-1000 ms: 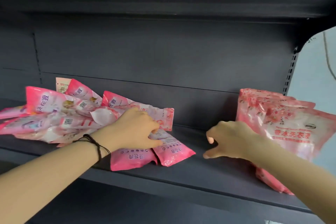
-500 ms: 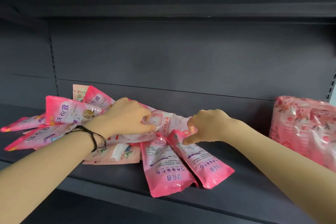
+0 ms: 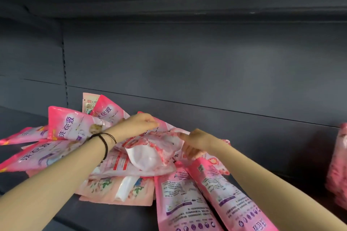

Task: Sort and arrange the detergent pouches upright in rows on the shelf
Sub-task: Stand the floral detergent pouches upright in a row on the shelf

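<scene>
A heap of pink detergent pouches (image 3: 75,127) lies flat and crossed over each other on the dark shelf (image 3: 112,215). On top of the heap a pale floral pouch (image 3: 150,154) is lifted, its white bottom turned toward me. My left hand (image 3: 139,124) pinches that pouch's far left edge. My right hand (image 3: 193,140) grips its right edge with curled fingers. Two bright pink pouches (image 3: 187,197) lie back side up at the shelf's front, under my right forearm. At the far right edge stand upright pink pouches (image 3: 339,170).
The shelf's dark back panel (image 3: 206,65) rises behind the heap, and another shelf (image 3: 169,7) hangs overhead. Bare shelf surface (image 3: 281,159) lies between the heap and the upright pouches. A slotted upright (image 3: 63,73) runs down the back at the left.
My right hand came from the upright pouches leftward to the heap and took hold of the floral pouch. Both hands have raised it off the heap. The view shifted left.
</scene>
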`<state>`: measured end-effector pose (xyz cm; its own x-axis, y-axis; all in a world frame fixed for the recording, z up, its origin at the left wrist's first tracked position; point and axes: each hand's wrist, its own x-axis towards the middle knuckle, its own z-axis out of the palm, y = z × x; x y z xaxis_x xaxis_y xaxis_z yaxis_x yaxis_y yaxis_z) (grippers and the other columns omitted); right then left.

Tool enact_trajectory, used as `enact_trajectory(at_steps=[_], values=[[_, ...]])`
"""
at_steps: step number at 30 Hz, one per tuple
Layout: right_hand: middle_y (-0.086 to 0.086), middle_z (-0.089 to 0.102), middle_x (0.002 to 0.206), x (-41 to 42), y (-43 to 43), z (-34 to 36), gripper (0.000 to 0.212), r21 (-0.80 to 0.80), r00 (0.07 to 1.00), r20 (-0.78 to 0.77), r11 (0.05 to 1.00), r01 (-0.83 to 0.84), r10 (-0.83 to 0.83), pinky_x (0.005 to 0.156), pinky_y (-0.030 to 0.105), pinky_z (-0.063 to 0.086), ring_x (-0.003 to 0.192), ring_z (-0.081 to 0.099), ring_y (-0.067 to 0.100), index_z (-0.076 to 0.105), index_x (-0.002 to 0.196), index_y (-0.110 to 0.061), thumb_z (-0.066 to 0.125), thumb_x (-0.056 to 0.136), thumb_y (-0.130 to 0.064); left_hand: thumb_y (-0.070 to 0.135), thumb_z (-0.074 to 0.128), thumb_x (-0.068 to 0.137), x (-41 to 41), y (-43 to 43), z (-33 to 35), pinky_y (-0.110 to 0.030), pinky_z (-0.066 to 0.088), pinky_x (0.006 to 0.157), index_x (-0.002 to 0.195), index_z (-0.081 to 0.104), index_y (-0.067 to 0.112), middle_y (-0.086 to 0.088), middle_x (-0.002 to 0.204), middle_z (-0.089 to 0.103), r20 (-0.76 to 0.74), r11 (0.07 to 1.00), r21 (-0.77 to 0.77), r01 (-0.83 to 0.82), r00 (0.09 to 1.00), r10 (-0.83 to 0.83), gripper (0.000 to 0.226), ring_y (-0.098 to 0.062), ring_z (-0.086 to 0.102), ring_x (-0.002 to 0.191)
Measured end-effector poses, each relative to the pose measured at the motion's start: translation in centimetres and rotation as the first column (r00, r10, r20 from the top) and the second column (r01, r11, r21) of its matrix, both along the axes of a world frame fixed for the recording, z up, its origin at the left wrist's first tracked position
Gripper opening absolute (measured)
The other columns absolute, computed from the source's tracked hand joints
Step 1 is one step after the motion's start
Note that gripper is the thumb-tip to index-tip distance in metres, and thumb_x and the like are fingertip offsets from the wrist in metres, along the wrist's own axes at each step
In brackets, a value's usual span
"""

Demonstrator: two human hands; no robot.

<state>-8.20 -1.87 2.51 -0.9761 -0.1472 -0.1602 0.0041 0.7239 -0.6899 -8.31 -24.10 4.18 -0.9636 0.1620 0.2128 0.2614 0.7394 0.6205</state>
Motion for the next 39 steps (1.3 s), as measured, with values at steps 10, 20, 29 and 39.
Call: enact_trajectory(at_steps=[10, 20, 29, 39], values=[[0.008, 0.065, 0.065, -3.1, -3.4, -3.1, 0.014, -0.372, 0.966, 0.101, 0.891, 0.26, -0.239, 0.042, 0.024, 0.051, 0.043, 0.061, 0.014, 0.061, 0.082, -0.004, 0.053, 0.094, -0.003, 0.029, 0.063, 0.09, -2.3, -0.1, -2.6, -0.027, 0.046, 0.091, 0.097, 0.064, 0.025, 0.004, 0.107, 0.067, 0.038, 0.971, 0.225, 0.079, 0.995, -0.089, 0.009, -0.013, 0.061, 0.104], [0.018, 0.067, 0.101, -0.2, -4.0, -0.5, 0.019, -0.957, 0.981, 0.076, 0.262, 0.121, -0.176, 0.079, 0.047, 0.056, 0.079, 0.07, 0.03, 0.05, 0.092, -0.009, 0.036, 0.104, -0.013, 0.051, 0.065, 0.083, -2.8, -0.2, -3.2, -0.035, 0.028, 0.111, 0.149, 0.028, 0.024, -0.002, 0.152, 0.035, 0.182, 0.744, 0.664, -0.066, 0.981, -0.075, 0.08, -0.021, 0.037, 0.137], [0.018, 0.068, 0.115, 3.6, -5.5, 1.0, 0.029, -0.935, 0.961, -0.096, 0.355, 0.003, -0.26, 0.084, 0.047, 0.057, 0.096, 0.068, 0.032, 0.051, 0.116, -0.001, 0.044, 0.102, -0.026, 0.034, 0.065, 0.089, -1.1, 1.9, -1.9, -0.03, 0.056, 0.056, 0.094, 0.068, 0.02, -0.001, 0.084, 0.076, 0.03, 0.358, 0.933, 0.044, 0.98, -0.199, 0.015, -0.016, 0.073, 0.071], [0.009, 0.075, 0.1, 8.9, 4.7, 5.3, 0.031, -0.86, 0.835, -0.31, 0.508, -0.042, -0.455, 0.076, 0.039, 0.061, 0.092, 0.072, 0.026, 0.067, 0.102, -0.01, 0.044, 0.102, -0.031, 0.035, 0.062, 0.091, 3.3, 12.0, 2.9, -0.026, 0.056, 0.056, 0.098, 0.066, 0.021, 0.002, 0.088, 0.076, -0.186, 0.313, 0.899, 0.306, 0.914, -0.36, 0.016, -0.013, 0.073, 0.078]])
